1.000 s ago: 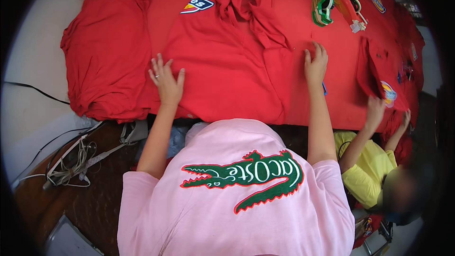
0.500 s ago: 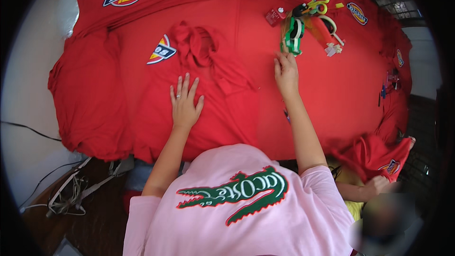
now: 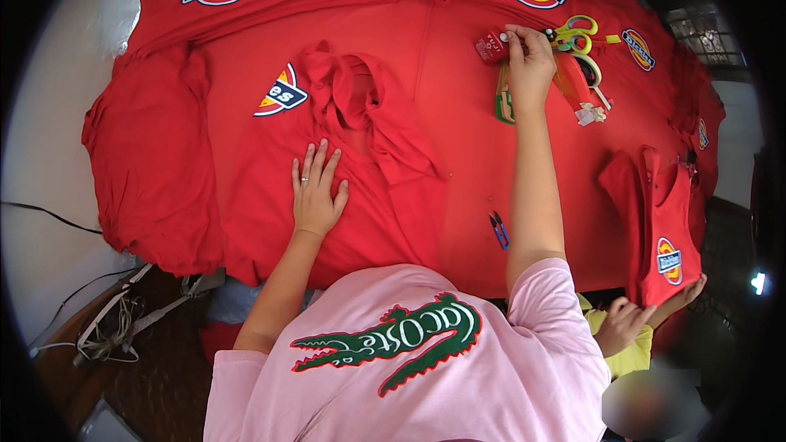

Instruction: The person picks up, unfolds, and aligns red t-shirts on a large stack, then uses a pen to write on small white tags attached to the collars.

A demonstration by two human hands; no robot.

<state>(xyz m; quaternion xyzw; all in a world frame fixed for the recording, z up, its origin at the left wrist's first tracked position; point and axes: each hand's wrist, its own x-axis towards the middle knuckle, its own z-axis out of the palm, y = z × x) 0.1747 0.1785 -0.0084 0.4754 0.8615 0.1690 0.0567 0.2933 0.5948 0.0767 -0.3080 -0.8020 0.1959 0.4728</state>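
Where the left hand [image 3: 318, 200] was laid in the head view: the red shirt [image 3: 377, 205], spread at the table's [image 3: 467, 172] near edge, left of its middle, was covered by a flat palm, fingers extended, nothing clasped.
Right hand [image 3: 532, 57]: held curled beside the small red packet [image 3: 492, 50], towards the far right corner; whether anything was pinched could not be told.
Shirt: creases could be dragged in if the left hand was slid.
Scissors [image 3: 577, 33] and green tape dispenser [image 3: 504, 106]: could be knocked by the right hand, being crowded around it.
Blue snips [image 3: 499, 231]: could be swept over the near edge by the right forearm [image 3: 536, 188], stretched just beside them.
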